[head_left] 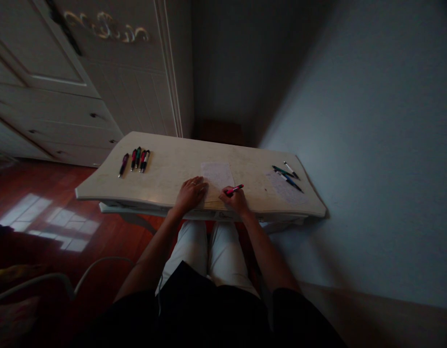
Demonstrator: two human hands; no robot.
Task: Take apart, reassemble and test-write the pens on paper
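A sheet of paper (pixel 216 175) with faint writing lies near the front edge of the white table (pixel 172 154). My right hand (pixel 238 199) grips a pink and black pen (pixel 234 190) over the paper's lower right part. The pen's tip is hidden by the fingers. Flat on the left edge of the same sheet rests my left hand (pixel 192 192), its fingers spread a little and a ring on one of them. Nothing shows in that hand.
Several pens (pixel 138 158) lie at the table's left end. More pens (pixel 287 179) lie at the right, partly over another written sheet (pixel 287 191). A pale wardrobe (pixel 136 92) stands behind on the left, and a wall (pixel 372 145) borders the right side.
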